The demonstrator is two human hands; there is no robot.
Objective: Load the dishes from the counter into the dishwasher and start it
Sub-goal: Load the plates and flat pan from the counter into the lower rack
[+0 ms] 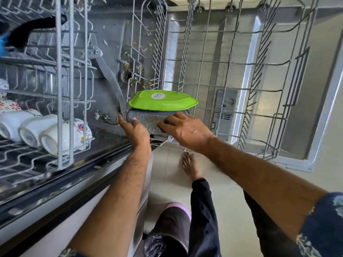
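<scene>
mostly hidden under both hands: a speckled grey dish [148, 118], near edge covered by fingers, far edge tucked under a green plate [163, 101] standing just behind it in the lower rack [241, 62] of the open dishwasher. impossible to tell whether pan, lid or plate. lower front of that dish lost behind the rack's wire rim.

left hand [135, 129] curled round the left edge of the speckled grey dish, thumb over the top face, fingertips out of sight behind the rim. right hand [187, 130] laid over the right part of the same dish, fingers bent down onto its face and edge, gripping it; fingertip ends partly hidden.

cut off at the left frame edge: white cups [29, 130] lying on their sides in the upper rack [63, 89], one with red flower print, plus patterned bowls barely showing. dark curved object at upper left blurred, not identifiable. food scraps scattered on the tub floor [111, 52] around the drain. bare foot [191, 167] on the floor below the rack.
</scene>
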